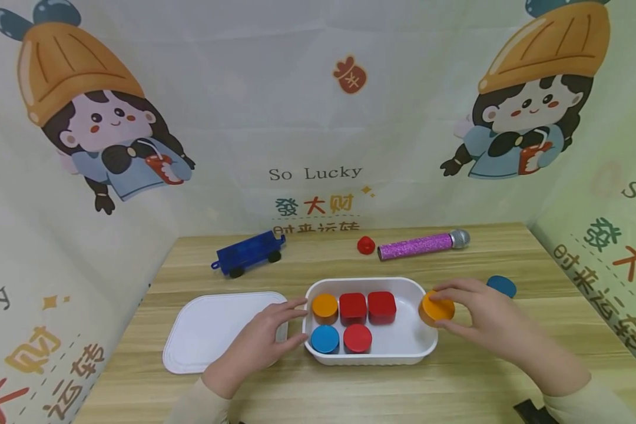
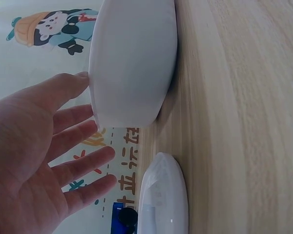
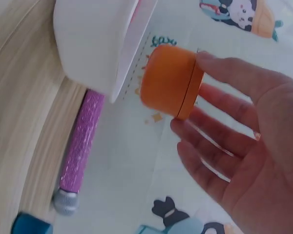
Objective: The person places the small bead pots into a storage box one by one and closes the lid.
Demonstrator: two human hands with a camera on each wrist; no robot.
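"One orange cylinder (image 1: pixel 436 309) is hanging from the right hand (image 1: pixel 479 312). Where exactly is it sitting?"

"In the head view it is overlapping the right rim of the white box (image 1: pixel 371 358); the right wrist view is showing it just above that rim, off the table (image 1: pixel 350 394)."

"And how is that hand gripping?"

"Thumb and fingertips are pinching it from opposite sides, clamping it near its seam."

"What is the left hand (image 1: pixel 262 333) doing?"

"Its thumb and fingers are spreading apart, the thumb touching the rim at the box's left end; nothing is being clamped there."

"What is the box carrying?"

"Five pieces. Along its back edge, from the left, a second orange cylinder (image 1: pixel 325 307) and two red blocks (image 1: pixel 353 307) are standing; along its front edge, a blue cylinder (image 1: pixel 325 338) and a red cylinder (image 1: pixel 357 338) are sitting."

"And around it?"

"A shallow white tray (image 1: pixel 212 330) is lying towards the table's left edge, the left hand partly covering it. A blue toy wagon (image 1: pixel 248 253) is standing near the back left corner. Along the back edge, a small red piece (image 1: pixel 366 245) is resting beside a glittery pink microphone (image 1: pixel 416 246), whose silver head is pointing towards the right edge. A blue disc-like piece (image 1: pixel 500 286) is lying near that right edge, just behind the right hand."
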